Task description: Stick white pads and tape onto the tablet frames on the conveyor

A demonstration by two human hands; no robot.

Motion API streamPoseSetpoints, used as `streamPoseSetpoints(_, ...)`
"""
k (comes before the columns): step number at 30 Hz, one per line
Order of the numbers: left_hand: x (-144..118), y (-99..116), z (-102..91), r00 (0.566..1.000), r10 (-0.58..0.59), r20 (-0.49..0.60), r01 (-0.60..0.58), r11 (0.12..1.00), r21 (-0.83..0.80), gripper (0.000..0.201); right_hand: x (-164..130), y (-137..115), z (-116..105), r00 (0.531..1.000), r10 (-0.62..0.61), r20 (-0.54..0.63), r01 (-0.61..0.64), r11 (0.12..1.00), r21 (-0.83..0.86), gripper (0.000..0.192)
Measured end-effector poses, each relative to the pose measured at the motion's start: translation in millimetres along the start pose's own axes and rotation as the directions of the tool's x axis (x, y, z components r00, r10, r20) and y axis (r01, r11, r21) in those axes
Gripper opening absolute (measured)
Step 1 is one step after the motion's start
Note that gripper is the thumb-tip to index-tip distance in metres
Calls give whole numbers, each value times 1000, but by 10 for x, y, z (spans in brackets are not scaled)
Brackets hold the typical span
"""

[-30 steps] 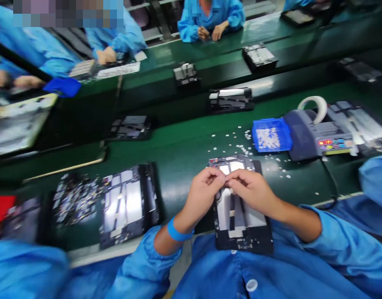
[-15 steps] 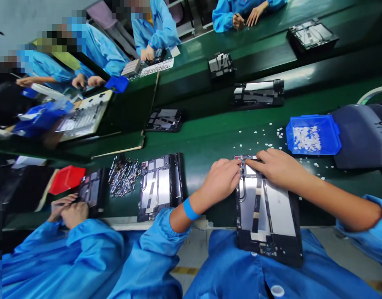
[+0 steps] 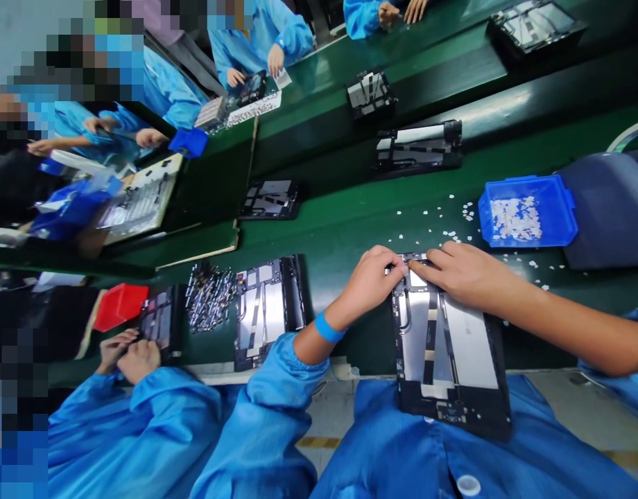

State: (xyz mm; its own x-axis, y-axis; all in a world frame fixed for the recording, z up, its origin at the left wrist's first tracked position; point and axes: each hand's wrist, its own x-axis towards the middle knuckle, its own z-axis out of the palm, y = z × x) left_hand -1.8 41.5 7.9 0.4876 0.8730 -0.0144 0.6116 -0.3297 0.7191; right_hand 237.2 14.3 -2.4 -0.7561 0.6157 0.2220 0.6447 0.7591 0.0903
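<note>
An opened tablet (image 3: pixel 475 339), its back off and silver battery panels and dark ribbon strips bare, lies in front of me. Its near end juts past the table edge over my smock. My left hand (image 3: pixel 371 281), with a blue band at the wrist, pinches thumb and index finger together at the tablet's top left corner. Whatever is between those fingertips is too small to make out. My right hand (image 3: pixel 467 277) lies across the top edge, index finger stretched onto the board beside the left fingertips. Its thumb is hidden.
Small white pieces (image 3: pixel 451 234) are scattered beyond the tablet, near a blue tray (image 3: pixel 558 232) of more pieces. More opened tablets (image 3: pixel 261 305) lie leftward and along the green table (image 3: pixel 329 229). A co-worker's hands (image 3: pixel 136 357) are at the left, by a red tray (image 3: pixel 122 305) and a metal-parts pile (image 3: pixel 209 298).
My left thumb has come up against the index finger in a pinch; before, the index finger pressed on the board. My right hand stays in place. The view has shifted slightly.
</note>
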Motion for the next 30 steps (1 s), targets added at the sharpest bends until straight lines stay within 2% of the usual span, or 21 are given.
streamPoseSetpoints(18, 41, 106, 18, 999, -19, 37, 12, 983, 182, 15, 14, -20, -8, 999, 23, -32, -23, 1000, 6, 33)
streamPoseSetpoints(21, 28, 100, 42, 1000, -23, 12, 20, 980, 197, 13, 18, -19, -17, 999, 20, -33, -19, 1000, 13, 33)
streamPoseSetpoints(27, -8, 60, 123, 998, -28, -58, 37, 985, 166, 12, 20, -19, -14, 999, 19, -36, -19, 1000, 14, 35)
streamPoseSetpoints(30, -6, 36, 130, 996, -57, -69, 63, 995, 83, 13, 15, -16, 0, 999, 23, -43, -23, 1000, 13, 35)
